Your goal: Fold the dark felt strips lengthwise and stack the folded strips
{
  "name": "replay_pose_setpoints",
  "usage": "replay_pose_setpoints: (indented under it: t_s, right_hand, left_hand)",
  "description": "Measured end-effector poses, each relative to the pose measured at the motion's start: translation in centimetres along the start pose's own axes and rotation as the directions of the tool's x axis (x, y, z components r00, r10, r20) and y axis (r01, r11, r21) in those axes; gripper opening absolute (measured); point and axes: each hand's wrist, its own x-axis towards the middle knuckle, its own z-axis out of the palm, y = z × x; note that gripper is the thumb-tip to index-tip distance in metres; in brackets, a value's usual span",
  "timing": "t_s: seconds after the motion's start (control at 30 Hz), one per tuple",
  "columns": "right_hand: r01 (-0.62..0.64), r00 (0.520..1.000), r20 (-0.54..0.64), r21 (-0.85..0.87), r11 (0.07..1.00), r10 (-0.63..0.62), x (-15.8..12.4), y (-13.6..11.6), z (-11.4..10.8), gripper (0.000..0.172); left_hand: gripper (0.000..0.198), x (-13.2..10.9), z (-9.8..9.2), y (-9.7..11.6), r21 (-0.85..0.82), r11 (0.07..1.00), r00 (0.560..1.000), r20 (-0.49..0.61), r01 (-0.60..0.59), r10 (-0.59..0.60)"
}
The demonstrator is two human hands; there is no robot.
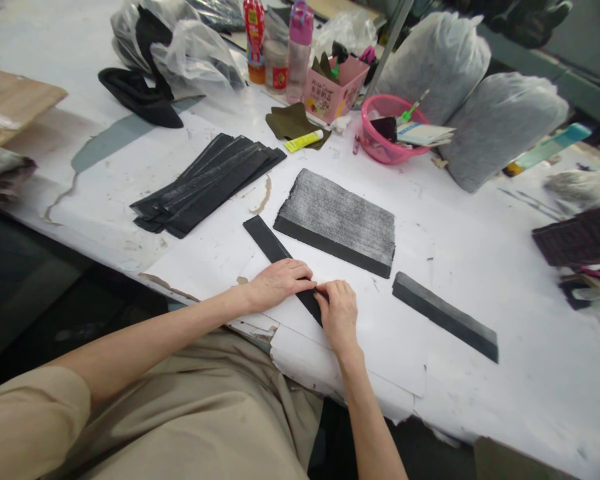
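Our left hand point(279, 285) and right hand point(339, 310) are resting close together just below the middle of the frame, on a narrow black strip point(264, 236) that is lying slantwise on the white table point(480, 260). With the left we are pressing on the strip, probably to steady it against the tabletop; whether those fingers are also gripping it, we cannot tell. With the right we are pinching its edge between thumb and fingertips, seemingly because so slim a piece is calling for fine control.

Just above, at the centre, a wide grey-topped stack point(337, 217) is lying with its long edge towards us, and right of centre a narrower stack point(445, 317) is sitting apart from it. Left of centre, a fanned pile of black strips point(220, 187) is lying, perhaps so that single pieces are staying easy to lift.

Farther up, a yellow tube point(304, 141) is resting on an olive scrap point(283, 122). At upper right of centre, a pink basket point(390, 159) and a pink box point(324, 99) are holding small items, apparently to leave our working area uncluttered.
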Motion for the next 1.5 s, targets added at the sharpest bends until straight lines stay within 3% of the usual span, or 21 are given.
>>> replay_pose_setpoints:
  t_s: [0.13,0.37,0.67,0.83,1.13,1.37,1.5]
  right_hand:
    - [0.014,1.0,0.004,-0.018,1.0,-0.014,1.3,-0.3,0.6,0.01]
    - [0.009,1.0,0.019,-0.012,1.0,-0.009,1.2,-0.2,0.3,0.008]
    - [0.049,0.996,0.068,0.026,0.998,-0.051,-0.1,1.5,-0.9,0.007]
    - [0.056,0.996,0.066,-0.002,0.998,-0.056,-0.2,1.4,-0.9,0.007]
    - [0.078,0.994,0.073,0.0,0.997,-0.078,-1.5,2.4,-1.5,0.006]
    - [0.079,0.994,0.084,-0.034,0.996,-0.076,-1.7,2.3,-1.7,0.007]
    - [0.093,0.99,0.109,-0.03,0.995,-0.089,-2.0,2.5,-2.3,0.008]
  left_hand:
    - [0.019,0.1,-0.3,-1.1,0.014,1.0,1.0,0.003,-0.016,0.016]
    - [0.02,0.2,0.5,0.4,0.043,0.994,0.995,-0.03,0.098,-0.097]
    - [0.027,0.3,-0.2,1.0,0.109,0.991,0.997,0.001,0.073,-0.074]
    - [0.024,0.6,0.4,1.5,-0.003,1.0,1.0,0.002,-0.002,0.002]
    - [0.024,0.8,-0.1,2.2,0.013,1.0,1.0,0.029,-0.003,0.003]
    - [0.022,1.1,1.3,3.0,-0.055,0.998,1.0,-0.01,-0.01,0.009]
    - [0.022,1.0,1.0,3.3,-0.03,0.999,1.0,-0.005,0.011,-0.011]
